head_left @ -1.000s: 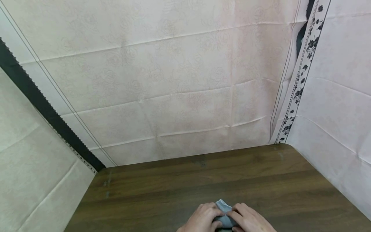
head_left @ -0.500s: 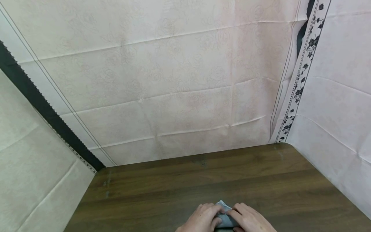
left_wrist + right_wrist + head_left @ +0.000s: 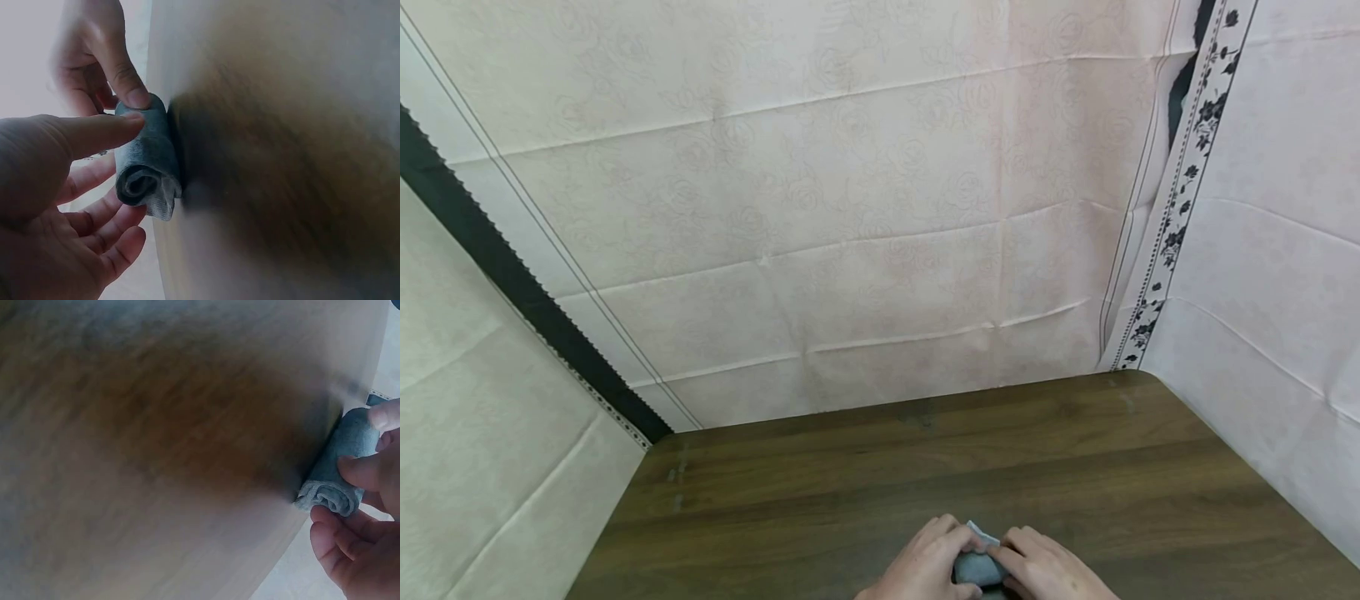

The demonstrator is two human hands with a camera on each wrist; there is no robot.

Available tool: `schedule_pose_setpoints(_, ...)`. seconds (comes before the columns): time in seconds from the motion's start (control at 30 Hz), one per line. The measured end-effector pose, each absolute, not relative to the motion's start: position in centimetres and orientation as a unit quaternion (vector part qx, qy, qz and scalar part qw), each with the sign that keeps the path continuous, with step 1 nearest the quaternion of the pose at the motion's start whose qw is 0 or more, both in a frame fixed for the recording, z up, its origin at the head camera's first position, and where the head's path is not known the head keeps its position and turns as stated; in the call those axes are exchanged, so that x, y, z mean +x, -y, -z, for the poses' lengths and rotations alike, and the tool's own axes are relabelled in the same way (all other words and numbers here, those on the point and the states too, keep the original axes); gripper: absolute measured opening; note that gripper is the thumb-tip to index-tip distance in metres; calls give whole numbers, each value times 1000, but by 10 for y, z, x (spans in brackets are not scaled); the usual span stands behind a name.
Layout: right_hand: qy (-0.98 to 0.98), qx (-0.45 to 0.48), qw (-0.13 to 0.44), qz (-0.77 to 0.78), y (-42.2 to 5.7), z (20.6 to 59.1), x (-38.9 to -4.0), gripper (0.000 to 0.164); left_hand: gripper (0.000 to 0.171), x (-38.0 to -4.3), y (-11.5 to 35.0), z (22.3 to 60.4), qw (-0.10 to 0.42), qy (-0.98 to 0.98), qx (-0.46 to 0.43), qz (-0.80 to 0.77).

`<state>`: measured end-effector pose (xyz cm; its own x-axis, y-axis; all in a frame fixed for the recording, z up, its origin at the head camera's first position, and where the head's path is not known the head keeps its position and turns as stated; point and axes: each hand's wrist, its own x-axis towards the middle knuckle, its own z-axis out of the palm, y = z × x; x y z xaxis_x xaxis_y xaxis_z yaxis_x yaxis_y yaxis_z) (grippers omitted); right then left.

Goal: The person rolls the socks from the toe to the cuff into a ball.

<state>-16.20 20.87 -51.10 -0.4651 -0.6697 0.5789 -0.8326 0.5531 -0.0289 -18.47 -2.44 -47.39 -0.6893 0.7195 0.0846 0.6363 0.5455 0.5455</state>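
A blue-grey cloth [image 3: 979,569], wound into a short thick roll, lies on the wooden table close to the person. Its spiral end shows in the left wrist view, where a loose flap of the cloth roll [image 3: 149,153] hangs at the lower edge. The left hand [image 3: 928,560] grips one end, thumb on the near side and fingers curved over the far side. At the other end the right hand [image 3: 1047,568] pinches the roll between thumb and fingers. Both thumbs press on the roll in the right wrist view, with the right hand [image 3: 369,544] lowest there.
The brown wood-grain table [image 3: 850,475] has rounded far corners. Pale creased sheets [image 3: 865,208] hang behind it and on both sides. A dark strip [image 3: 542,292] runs down the left corner, and a floral border [image 3: 1180,208] runs down the right.
The left hand's fingers have risen and reached a little further over the roll. Less of the cloth's pale far corner shows. The right hand has barely moved.
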Motion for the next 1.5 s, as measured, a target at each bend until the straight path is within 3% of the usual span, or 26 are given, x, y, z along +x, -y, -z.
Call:
schedule_pose_setpoints(0.27, 846, 453, 233, -155, -212, 509, -161, 32, 39, -185, 24, 477, 68, -871, 400, -276)
schedule_pose_setpoints(0.6, 856, 451, 192, -164, -212, 504, -161, 39, 31, -185, 21, 476, 45, -879, 404, -248)
schedule_pose_setpoints(0.8, 863, 439, 177, -175, -213, 501, -159, 31, 27, -187, 21, 473, 69, -881, 397, -248)
schedule_pose_setpoints(1.07, 861, 431, 201, -179, -211, 499, -159, 30, 26, -187, 22, 471, 83, -882, 397, -238)
schedule_pose_setpoints(1.27, 856, 439, 219, -165, -211, 501, -160, 41, 23, -187, 22, 471, 93, -884, 397, -230)
schedule_pose_setpoints(1.5, 841, 451, 271, -128, -209, 507, -162, 51, 20, -187, 22, 472, 69, -886, 411, -205)
